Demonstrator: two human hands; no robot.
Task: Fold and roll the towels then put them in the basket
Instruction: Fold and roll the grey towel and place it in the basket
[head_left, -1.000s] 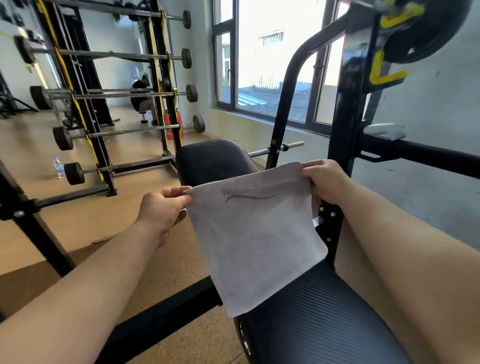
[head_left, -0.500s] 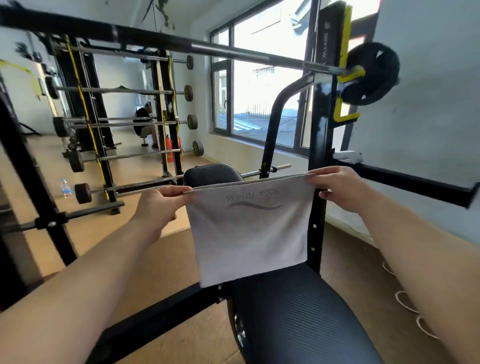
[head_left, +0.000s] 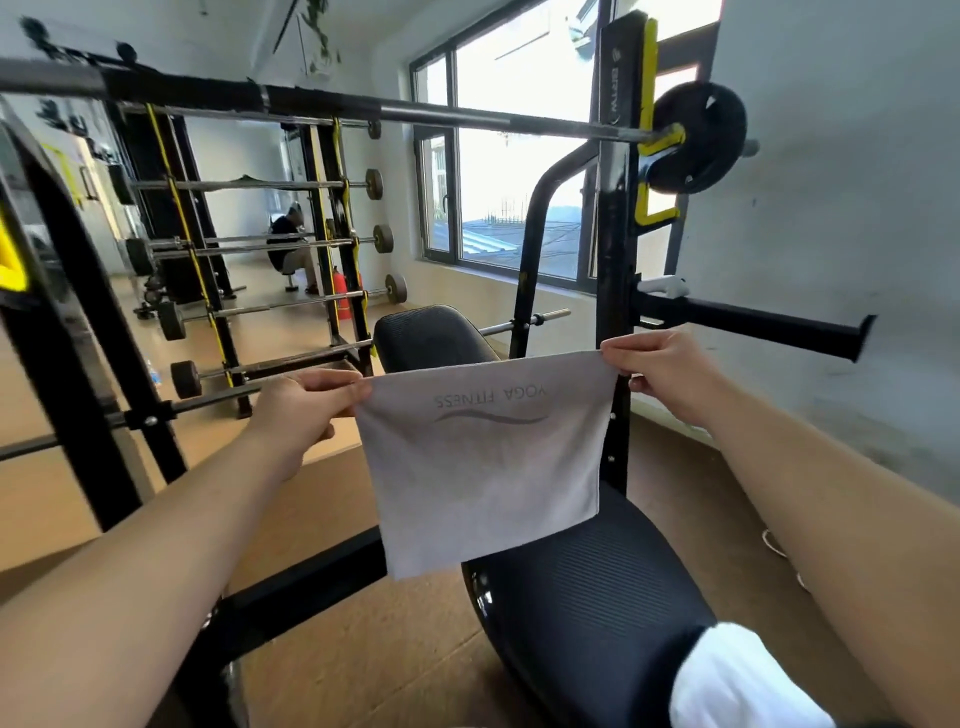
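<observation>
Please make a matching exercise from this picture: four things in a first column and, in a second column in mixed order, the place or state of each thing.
Column one:
1. grey towel
2. left hand
3. weight plate
4. bench seat

Column two:
A. sits on the end of the barbell, upper right
B. black and ribbed, low in the view
C. hangs flat, held up by its top corners
D. pinches one top corner of the cloth

Pairs: 1-C, 2-D, 3-A, 4-B
</observation>
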